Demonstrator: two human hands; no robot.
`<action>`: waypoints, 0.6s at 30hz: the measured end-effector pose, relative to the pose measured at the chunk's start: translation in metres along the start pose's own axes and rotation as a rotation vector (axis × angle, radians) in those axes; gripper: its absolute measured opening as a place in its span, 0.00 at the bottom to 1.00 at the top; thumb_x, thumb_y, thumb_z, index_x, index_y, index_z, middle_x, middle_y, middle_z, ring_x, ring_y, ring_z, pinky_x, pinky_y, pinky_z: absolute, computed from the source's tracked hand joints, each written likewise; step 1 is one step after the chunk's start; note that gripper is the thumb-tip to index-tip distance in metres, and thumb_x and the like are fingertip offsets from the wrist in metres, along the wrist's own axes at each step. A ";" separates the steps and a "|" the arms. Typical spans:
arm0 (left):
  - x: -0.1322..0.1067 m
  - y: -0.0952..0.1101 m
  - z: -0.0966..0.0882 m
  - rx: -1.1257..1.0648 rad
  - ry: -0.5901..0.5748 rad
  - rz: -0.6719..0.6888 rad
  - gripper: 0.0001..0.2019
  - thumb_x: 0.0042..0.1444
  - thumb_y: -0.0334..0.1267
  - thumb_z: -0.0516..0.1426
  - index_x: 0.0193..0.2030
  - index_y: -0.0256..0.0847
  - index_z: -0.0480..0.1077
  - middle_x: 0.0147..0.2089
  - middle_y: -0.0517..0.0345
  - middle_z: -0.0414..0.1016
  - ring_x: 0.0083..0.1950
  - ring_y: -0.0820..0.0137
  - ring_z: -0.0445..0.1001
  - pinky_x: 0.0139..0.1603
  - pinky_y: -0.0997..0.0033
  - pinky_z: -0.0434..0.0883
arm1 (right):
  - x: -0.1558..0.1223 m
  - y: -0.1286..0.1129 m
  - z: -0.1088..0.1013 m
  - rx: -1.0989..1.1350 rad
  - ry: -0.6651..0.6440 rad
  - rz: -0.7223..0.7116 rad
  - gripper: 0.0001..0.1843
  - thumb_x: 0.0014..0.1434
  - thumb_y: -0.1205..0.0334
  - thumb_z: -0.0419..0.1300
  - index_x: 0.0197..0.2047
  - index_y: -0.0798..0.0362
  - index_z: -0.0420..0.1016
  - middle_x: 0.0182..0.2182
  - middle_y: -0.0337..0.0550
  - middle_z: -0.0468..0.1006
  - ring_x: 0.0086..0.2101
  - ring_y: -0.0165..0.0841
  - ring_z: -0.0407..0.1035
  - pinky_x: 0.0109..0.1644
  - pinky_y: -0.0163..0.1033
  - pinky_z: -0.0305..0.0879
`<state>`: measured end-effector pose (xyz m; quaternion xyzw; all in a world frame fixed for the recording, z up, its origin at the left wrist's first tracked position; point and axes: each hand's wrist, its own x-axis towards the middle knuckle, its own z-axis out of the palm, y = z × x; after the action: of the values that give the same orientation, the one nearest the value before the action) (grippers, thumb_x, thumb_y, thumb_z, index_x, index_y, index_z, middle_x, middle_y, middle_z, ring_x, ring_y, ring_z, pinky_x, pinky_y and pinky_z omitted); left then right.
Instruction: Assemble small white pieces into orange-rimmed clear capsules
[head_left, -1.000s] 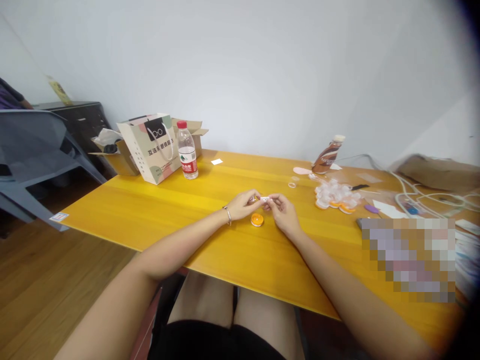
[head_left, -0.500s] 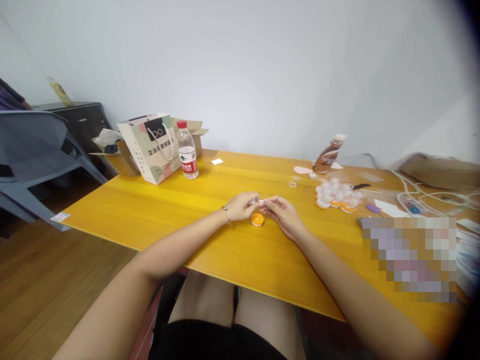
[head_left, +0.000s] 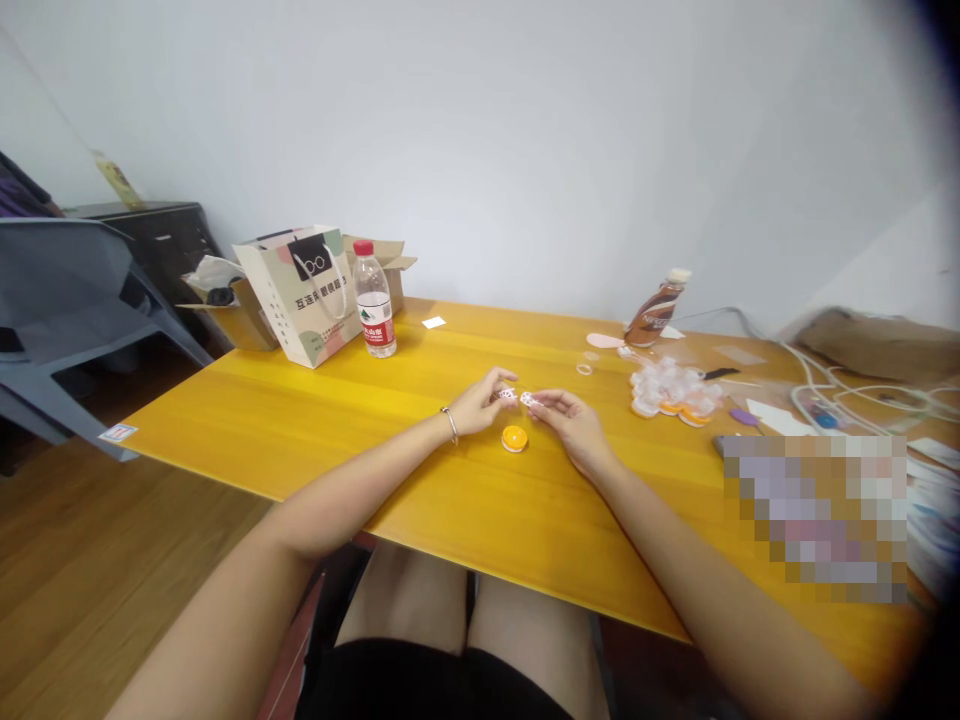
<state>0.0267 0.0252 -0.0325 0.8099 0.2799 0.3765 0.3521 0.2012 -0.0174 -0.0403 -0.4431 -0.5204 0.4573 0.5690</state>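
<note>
Between thumb and fingers, my left hand [head_left: 484,400] pinches a small white piece with dark reddish marks [head_left: 508,395]. A similar small patterned white piece [head_left: 527,399] is pinched at the fingertips of my right hand [head_left: 570,420]. A narrow gap separates the two pieces; both are too small to name more exactly. Just below them on the table lies a small round orange case with a white rim [head_left: 514,439], touched by neither hand. A metal bracelet [head_left: 449,426] circles my left wrist.
On the yellow table [head_left: 315,430], a paper bag [head_left: 300,300] and water bottle [head_left: 374,300] stand left. At right are a brown drink bottle [head_left: 658,310], a cluster of clear and orange cases [head_left: 675,390], white cables [head_left: 817,380] and a pixelated patch [head_left: 817,520].
My hands have moved slightly apart, and the two patterned white pieces, close together before, now show separately, one in each hand. The orange case stays in place.
</note>
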 end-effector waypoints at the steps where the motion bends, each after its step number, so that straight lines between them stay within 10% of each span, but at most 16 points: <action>1: 0.000 -0.001 0.000 -0.043 0.015 -0.021 0.16 0.54 0.37 0.51 0.49 0.36 0.57 0.33 0.58 0.69 0.34 0.76 0.68 0.39 0.73 0.66 | 0.000 0.001 0.000 -0.007 0.001 -0.006 0.15 0.39 0.57 0.66 0.31 0.52 0.70 0.30 0.40 0.76 0.30 0.29 0.70 0.40 0.39 0.66; 18: -0.001 0.014 -0.003 0.229 0.066 0.330 0.11 0.55 0.38 0.51 0.38 0.37 0.73 0.35 0.52 0.71 0.38 0.73 0.69 0.41 0.72 0.67 | -0.003 -0.005 0.003 -0.060 -0.088 -0.011 0.16 0.41 0.58 0.65 0.34 0.52 0.68 0.29 0.39 0.77 0.31 0.30 0.72 0.44 0.41 0.65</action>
<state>0.0261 0.0167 -0.0206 0.8668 0.1958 0.4211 0.1817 0.1987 -0.0215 -0.0360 -0.4369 -0.5606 0.4574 0.5345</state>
